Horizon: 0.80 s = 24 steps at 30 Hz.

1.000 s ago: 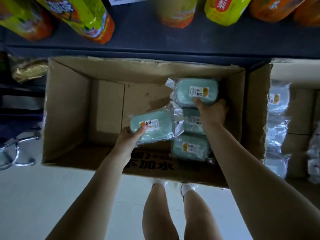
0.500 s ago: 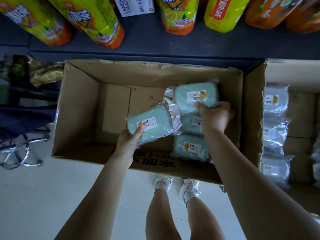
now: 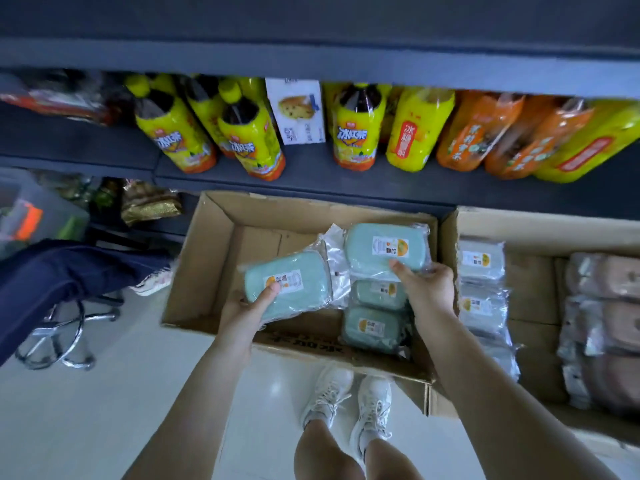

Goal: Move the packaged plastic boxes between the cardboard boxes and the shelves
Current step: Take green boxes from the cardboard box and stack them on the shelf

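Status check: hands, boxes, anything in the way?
Left hand grips one green packaged box. Right hand grips second green box. Both over cardboard box. Bottles crowd shelf.

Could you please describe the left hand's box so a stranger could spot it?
Find the left cardboard box under the drinks shelf. Over its left half, the left hand holds a green box; it alone is tilted, left of the others.

Floor and dark shelf, both loaded.
Pale floor [image 3: 104, 410] carries two open cardboard boxes side by side, left box [image 3: 197, 265] and right box [image 3: 536, 226], plus chrome chair base [image 3: 69, 341]; shelf [image 3: 346, 188] holds yellow and orange bottles [image 3: 356, 133] and a white carton [image 3: 299, 112].
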Tool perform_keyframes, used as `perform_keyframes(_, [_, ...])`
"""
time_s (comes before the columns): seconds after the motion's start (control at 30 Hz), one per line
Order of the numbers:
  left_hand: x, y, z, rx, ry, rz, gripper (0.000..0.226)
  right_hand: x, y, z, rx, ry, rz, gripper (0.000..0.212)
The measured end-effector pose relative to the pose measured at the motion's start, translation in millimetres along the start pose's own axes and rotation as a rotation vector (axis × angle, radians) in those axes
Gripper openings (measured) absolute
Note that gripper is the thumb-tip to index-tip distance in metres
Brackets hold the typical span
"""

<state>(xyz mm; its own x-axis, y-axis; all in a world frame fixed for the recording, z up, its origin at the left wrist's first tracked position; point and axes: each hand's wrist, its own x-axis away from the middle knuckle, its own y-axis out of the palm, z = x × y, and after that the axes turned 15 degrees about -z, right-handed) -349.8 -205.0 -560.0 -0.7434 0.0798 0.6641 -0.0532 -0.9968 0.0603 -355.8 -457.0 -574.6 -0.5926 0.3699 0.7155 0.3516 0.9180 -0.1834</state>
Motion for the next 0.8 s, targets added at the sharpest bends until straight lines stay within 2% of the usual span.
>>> perform_keyframes(0.13, [49,-8,67,-0.01,0.106,-0.029,0.022,61,-14,-53,0.017,-0.13,-0.117,0.031])
perform_keyframes(0.2, [75,-13,101,-0.043,0.185,-0.036,0.032,93,-16,-81,0.017,-0.202,-0.14,0.027])
perform_keyframes(0.33, [119,-27,164,-0.001,0.296,-0.026,0.025,156,-14,-137,0.05,-0.359,-0.131,0.037])
perform_keyframes(0.43, [147,-43,208,0.003,0.405,-0.06,0.041,207,-5,-174,0.016,-0.465,-0.087,0.039])
perform_keyframes(0.57, [190,-70,260,-0.071,0.552,-0.097,0.025,274,11,-208,-0.047,-0.596,-0.015,0.043])
perform_keyframes(0.8, [253,-127,332,-0.201,0.66,-0.155,0.051,377,45,-247,-0.116,-0.77,0.097,0.04])
